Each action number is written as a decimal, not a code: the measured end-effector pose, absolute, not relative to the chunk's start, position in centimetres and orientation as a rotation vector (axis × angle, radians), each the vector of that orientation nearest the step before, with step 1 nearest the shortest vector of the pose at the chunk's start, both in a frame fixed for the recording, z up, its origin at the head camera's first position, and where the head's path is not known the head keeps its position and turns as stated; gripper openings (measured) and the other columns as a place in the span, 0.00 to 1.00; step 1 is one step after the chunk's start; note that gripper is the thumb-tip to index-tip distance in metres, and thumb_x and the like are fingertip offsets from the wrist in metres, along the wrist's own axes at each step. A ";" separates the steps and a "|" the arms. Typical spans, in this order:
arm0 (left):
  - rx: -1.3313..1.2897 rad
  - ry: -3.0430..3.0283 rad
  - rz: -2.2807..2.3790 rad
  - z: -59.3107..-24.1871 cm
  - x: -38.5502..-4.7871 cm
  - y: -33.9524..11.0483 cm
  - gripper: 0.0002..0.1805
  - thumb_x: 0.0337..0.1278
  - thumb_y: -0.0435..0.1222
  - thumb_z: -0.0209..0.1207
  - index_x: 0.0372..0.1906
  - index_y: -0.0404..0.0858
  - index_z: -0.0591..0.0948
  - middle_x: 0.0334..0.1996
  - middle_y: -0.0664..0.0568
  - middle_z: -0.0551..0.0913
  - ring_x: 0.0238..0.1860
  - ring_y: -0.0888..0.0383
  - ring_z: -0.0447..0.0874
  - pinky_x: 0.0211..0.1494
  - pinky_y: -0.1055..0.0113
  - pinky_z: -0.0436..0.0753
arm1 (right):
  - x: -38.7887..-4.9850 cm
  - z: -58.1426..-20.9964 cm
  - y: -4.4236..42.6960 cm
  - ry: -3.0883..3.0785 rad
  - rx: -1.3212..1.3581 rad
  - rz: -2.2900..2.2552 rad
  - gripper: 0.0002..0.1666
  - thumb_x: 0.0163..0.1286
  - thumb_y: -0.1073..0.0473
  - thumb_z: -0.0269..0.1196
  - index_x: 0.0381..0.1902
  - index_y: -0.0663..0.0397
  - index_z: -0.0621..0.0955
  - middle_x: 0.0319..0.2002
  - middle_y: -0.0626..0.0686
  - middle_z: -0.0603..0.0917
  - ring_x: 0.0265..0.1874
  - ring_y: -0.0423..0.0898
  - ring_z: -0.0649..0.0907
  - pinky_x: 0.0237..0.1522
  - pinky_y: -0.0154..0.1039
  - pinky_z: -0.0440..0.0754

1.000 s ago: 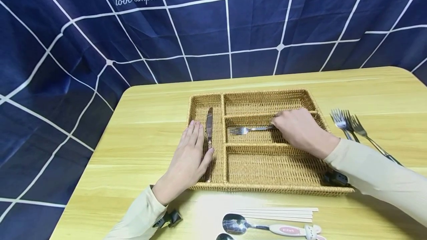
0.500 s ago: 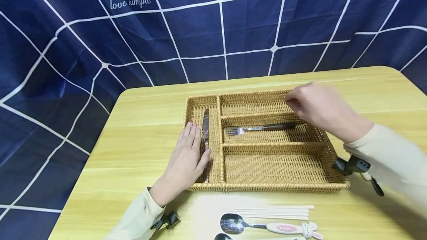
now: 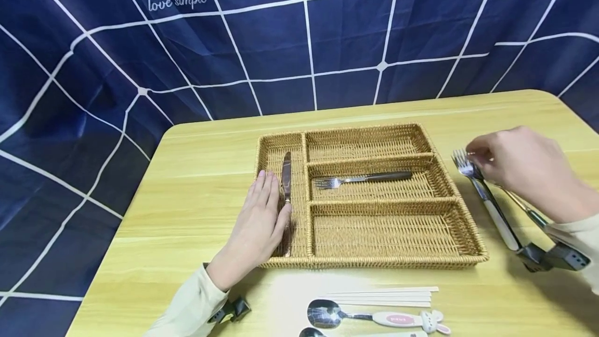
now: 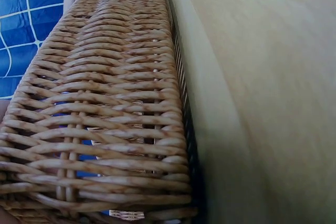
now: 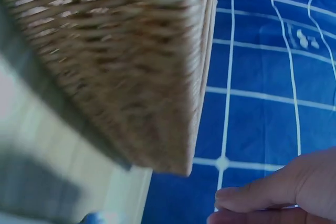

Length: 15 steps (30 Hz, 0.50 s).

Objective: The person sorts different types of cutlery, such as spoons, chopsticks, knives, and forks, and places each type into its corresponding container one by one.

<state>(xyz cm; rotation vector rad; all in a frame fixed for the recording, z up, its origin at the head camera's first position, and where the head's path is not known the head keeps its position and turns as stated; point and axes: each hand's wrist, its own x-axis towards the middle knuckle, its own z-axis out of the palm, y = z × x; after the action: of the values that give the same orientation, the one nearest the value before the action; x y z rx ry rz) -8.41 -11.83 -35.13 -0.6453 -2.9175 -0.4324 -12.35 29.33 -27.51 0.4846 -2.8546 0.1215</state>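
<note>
My left hand [image 3: 252, 222] rests on the left rim of the wicker cutlery tray [image 3: 383, 261], fingers straight. Beside its fingertips, a table knife [image 3: 287, 176] lies lengthwise in the left compartment. One fork [image 3: 362, 179] with a dark handle lies across the middle right compartment. Right of the tray, my right hand [image 3: 529, 170] is over a group of forks, its fingers bent near their heads. One silver fork [image 3: 463, 164] shows left of the fingertips; another is partly covered. Whether the fingers pinch a fork is hidden. In the right wrist view, thumb [image 5: 262, 192] and finger come close together.
In front of the tray lie several white chopsticks [image 3: 383, 296] and a spoon [image 3: 326, 314] with a rabbit-ended handle. A second spoon [image 3: 311, 332] is cut off by the lower edge. A blue checked cloth [image 3: 262, 40] hangs behind the table [image 3: 187, 181].
My right hand has left the fork in the middle compartment and moved right, out of the tray, to the forks beside it. The left hand stays on the rim.
</note>
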 end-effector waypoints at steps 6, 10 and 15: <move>-0.638 -2.916 -0.442 -35.0 -8.3 -11.9 0.32 0.76 0.43 0.39 0.69 0.21 0.57 0.71 0.30 0.54 0.75 0.41 0.42 0.76 0.50 0.47 | -11.2 -29.3 32.4 -2.781 0.490 0.088 0.04 0.45 0.73 0.67 0.23 0.65 0.83 0.17 0.56 0.82 0.14 0.54 0.80 0.17 0.54 0.77; -0.644 -2.910 -0.441 -35.0 -8.4 -11.9 0.32 0.76 0.44 0.37 0.70 0.21 0.57 0.71 0.30 0.54 0.75 0.40 0.42 0.76 0.49 0.48 | -10.2 -30.8 33.8 -2.762 0.383 0.140 0.08 0.42 0.77 0.69 0.21 0.76 0.79 0.14 0.63 0.80 0.12 0.58 0.79 0.17 0.52 0.77; -0.639 -2.921 -0.452 -34.7 -8.3 -11.9 0.32 0.77 0.44 0.37 0.70 0.21 0.56 0.72 0.30 0.52 0.75 0.41 0.40 0.76 0.49 0.48 | -8.8 -32.7 35.6 -2.764 0.234 0.335 0.09 0.41 0.86 0.65 0.20 0.83 0.74 0.12 0.68 0.76 0.08 0.49 0.75 0.11 0.30 0.69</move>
<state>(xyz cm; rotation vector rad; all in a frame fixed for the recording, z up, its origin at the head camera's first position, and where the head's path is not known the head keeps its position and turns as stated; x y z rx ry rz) -8.31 -11.94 -34.75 -0.6392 -2.9210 -0.4522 -8.78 35.63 -32.65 0.2338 -2.7644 0.3346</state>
